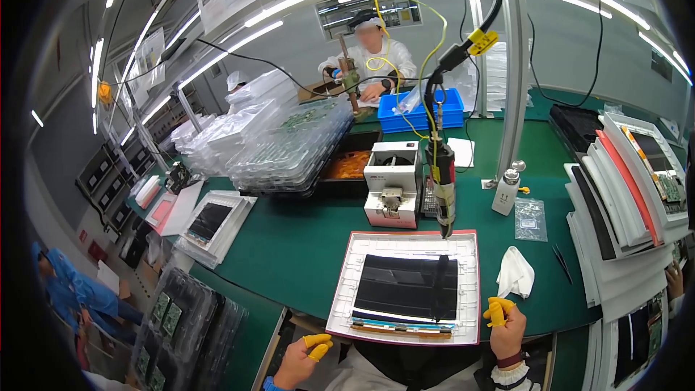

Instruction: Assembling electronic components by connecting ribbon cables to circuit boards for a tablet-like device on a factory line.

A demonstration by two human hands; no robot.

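A white plastic housing with a red edge (pixel 466 282) lies in front of me on the bench, ribbed inside. A black sheet-like panel (pixel 405 286) sits within it, and a thin brown strip runs along its near side. My left hand (pixel 300 363), with yellow finger cots on thumb and finger, hovers by the housing's near left corner, its fingertips slightly apart and nothing between them. Beside the near right corner is my right hand (pixel 507 327), also in yellow finger cots. Its fingers are curled together; whether they hold anything is hidden. A white cloth (pixel 515 273) lies just beyond it.
A black hanging electric screwdriver (pixel 443 188) points down at the housing's far edge. Behind stands a white machine (pixel 392 185). Rightward are a dispenser bottle (pixel 506 192), tweezers (pixel 562 263) and stacked housings (pixel 615 195). Clear trays (pixel 289 137) pile up leftward. A co-worker (pixel 376 54) sits opposite.
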